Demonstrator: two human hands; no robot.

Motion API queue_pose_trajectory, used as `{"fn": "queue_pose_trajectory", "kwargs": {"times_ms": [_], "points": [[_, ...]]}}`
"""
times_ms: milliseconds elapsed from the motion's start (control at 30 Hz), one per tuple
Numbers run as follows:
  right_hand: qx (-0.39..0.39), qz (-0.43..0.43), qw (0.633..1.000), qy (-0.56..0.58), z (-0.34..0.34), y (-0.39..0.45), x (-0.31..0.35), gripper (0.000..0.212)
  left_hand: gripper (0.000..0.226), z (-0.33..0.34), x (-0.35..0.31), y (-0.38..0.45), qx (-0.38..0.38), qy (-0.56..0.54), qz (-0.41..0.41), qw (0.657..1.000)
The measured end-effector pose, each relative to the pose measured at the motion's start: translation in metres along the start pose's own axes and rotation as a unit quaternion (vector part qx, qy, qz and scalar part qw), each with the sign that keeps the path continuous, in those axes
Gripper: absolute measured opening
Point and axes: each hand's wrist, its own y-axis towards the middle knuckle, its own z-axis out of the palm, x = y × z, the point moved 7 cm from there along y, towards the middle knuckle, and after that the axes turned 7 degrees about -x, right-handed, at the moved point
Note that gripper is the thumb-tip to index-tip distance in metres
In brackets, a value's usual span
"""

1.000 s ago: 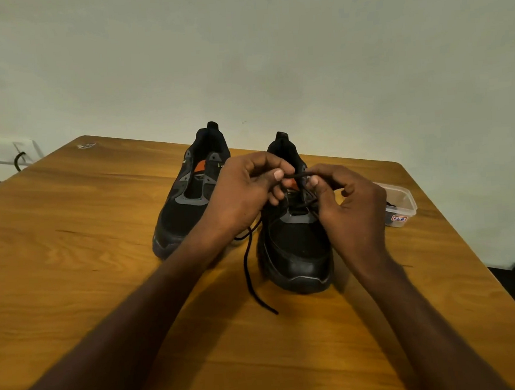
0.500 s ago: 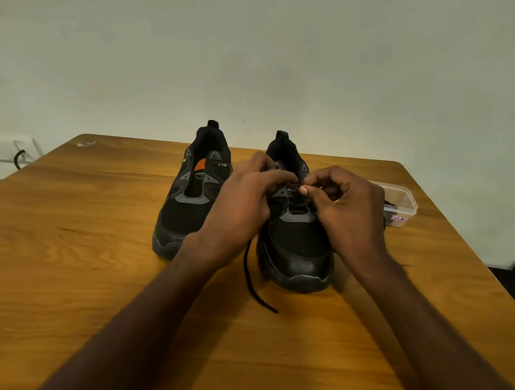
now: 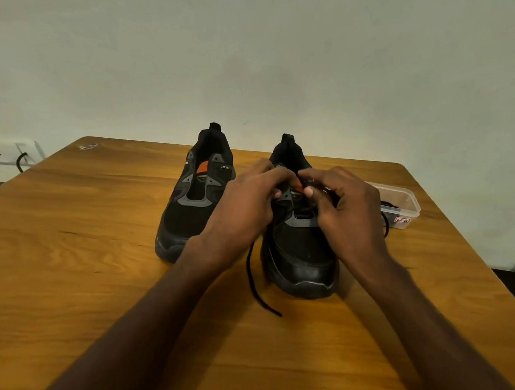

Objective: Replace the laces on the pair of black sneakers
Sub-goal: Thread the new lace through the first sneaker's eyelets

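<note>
Right sneaker [image 3: 303, 252] on desk [image 3: 71, 253] — black lace [image 3: 258, 289] pinched at eyelets by curled left hand [image 3: 248, 207] and right hand [image 3: 348, 206].

Left hand [image 3: 247, 204] and right hand [image 3: 347, 207] meet, fingers curled.

Your tabletop [image 3: 70, 238] is wood-grain with a smooth, slightly glossy finish. The left sneaker [image 3: 190, 211] looks like matt black cloth with grey trim. The right sneaker [image 3: 303, 252] has a smoother, faintly shiny toe cap. The lace [image 3: 253, 283] is matt woven cord. The far-right container [image 3: 403, 203] is clear plastic.
</note>
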Motion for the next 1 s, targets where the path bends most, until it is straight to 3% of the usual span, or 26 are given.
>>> {"fn": "queue_pose_trajectory", "kwargs": {"times_ms": [200, 367, 467, 600, 700, 833, 1000], "points": [[-0.037, 0.063, 0.995, 0.066, -0.009, 0.001, -0.008, 0.019, 0.04, 0.001, 0.0, 0.002, 0.009, 0.017, 0.008, 1.0], [0.048, -0.016, 0.998, -0.035, 0.005, 0.003, -0.002, 0.035, 0.036, 0.0, 0.0, 0.002, -0.002, 0.024, 0.021, 0.999], [0.028, -0.026, 0.998, -0.044, 0.001, 0.003, 0.001, 0.042, 0.036, 0.0, 0.002, 0.003, -0.01, 0.028, 0.024, 0.999], [-0.035, 0.035, 0.998, 0.045, -0.011, 0.001, -0.001, 0.02, 0.035, 0.001, 0.003, 0.004, -0.01, 0.025, 0.018, 0.999], [-0.008, 0.028, 0.999, 0.042, -0.007, 0.002, -0.002, 0.016, 0.034, 0.0, 0.002, 0.003, -0.007, 0.024, 0.022, 0.999], [0.049, -0.001, 0.999, 0.002, 0.001, 0.002, -0.003, 0.024, 0.035, 0.001, 0.002, 0.004, -0.008, 0.022, 0.027, 0.999], [0.003, 0.006, 1.0, -0.018, -0.002, 0.0, -0.001, 0.04, 0.033, 0.0, 0.003, 0.004, -0.01, 0.003, 0.01, 1.0]]}}
